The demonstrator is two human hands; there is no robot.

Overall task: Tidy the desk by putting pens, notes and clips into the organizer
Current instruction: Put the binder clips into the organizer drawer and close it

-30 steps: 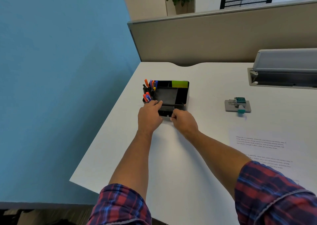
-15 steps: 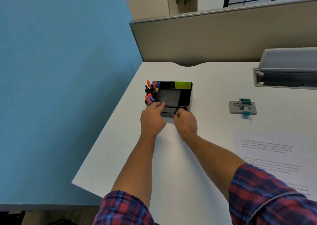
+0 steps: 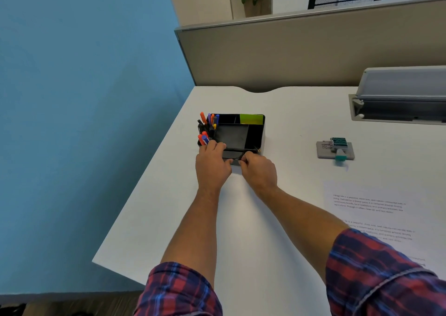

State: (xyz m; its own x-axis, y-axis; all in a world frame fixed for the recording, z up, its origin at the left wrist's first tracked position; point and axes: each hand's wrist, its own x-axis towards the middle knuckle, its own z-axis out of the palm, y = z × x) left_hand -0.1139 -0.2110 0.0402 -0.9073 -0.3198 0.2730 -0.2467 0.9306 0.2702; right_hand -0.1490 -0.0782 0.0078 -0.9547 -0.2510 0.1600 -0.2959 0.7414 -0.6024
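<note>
Head view: my left hand [image 3: 212, 163] rests with straight fingers on the black organizer's [image 3: 255, 132] near-left edge, by the pens [image 3: 207, 128]. My right hand [image 3: 259, 171] pinches its front drawer [image 3: 233, 155], fingers curled.

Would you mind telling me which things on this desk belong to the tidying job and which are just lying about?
Belonging to the job:
- black plastic desk organizer
- coloured pens standing in its left compartments
- green sticky notes in its back compartment
- left hand and right hand at its front edge

Lying about:
- grey stamp pad with teal stamp
- printed white paper sheets
- grey document tray
</note>
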